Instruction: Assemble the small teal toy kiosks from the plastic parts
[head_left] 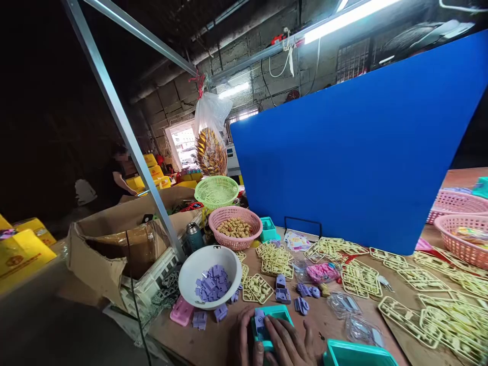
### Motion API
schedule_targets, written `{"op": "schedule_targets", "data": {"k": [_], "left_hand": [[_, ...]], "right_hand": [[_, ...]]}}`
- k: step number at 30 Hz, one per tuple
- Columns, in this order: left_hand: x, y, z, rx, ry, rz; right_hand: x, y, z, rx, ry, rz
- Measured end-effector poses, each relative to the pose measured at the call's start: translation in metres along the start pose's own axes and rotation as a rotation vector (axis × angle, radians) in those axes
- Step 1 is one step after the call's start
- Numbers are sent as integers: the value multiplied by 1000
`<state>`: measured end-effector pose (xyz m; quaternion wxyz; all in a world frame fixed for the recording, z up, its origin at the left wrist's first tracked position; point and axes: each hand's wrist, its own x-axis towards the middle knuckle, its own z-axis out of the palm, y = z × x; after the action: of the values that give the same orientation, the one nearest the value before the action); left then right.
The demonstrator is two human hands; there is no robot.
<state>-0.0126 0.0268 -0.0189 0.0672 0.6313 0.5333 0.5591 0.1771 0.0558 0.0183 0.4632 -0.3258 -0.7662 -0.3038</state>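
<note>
At the bottom edge of the table, my left hand [245,336] and my right hand [288,343] close around a small teal plastic box [271,320] with a purple plastic piece [260,321] set in its left side. The left fingers press on the box's left edge, while the right fingers lie over its near side. A white bowl [208,264] holding several purple pieces stands just to the left and beyond. Loose purple pieces [281,291] lie on the table right behind the box.
Yellow plastic part frames [430,300] cover the table's right side. A pink basket [233,227] of tan pieces, a green basket [216,190], a blue upright board [362,152], a cardboard box [122,239] and a slanted metal pole [125,127] stand behind. Another teal tray [354,354] sits at the bottom right. A person stands far left.
</note>
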Motion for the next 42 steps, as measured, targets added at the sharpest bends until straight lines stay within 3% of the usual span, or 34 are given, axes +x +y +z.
{"op": "schedule_targets", "data": {"k": [6,11,19,23,27,31,37,42], "left_hand": [[4,-13,2,-40,-30,105],[8,-5,4,-11,13,71],[9,-8,7,-92,32,53],[7,1,9,-96,53,16],[2,12,16,-53,96,-62],[1,10,19,-52,128,-63],[12,-6,0,-114,-9,118],[9,-7,0,-93,-18,67]], "right_hand": [[2,2,3,-6,35,-21],[-1,5,2,-30,3,-53],[-9,4,7,-15,-8,2],[-12,3,9,-8,-25,40],[-11,4,7,-21,-44,-1],[-6,5,4,-22,-46,-56],[-6,6,4,-46,-62,-64],[-9,4,5,-30,-39,-13]]}}
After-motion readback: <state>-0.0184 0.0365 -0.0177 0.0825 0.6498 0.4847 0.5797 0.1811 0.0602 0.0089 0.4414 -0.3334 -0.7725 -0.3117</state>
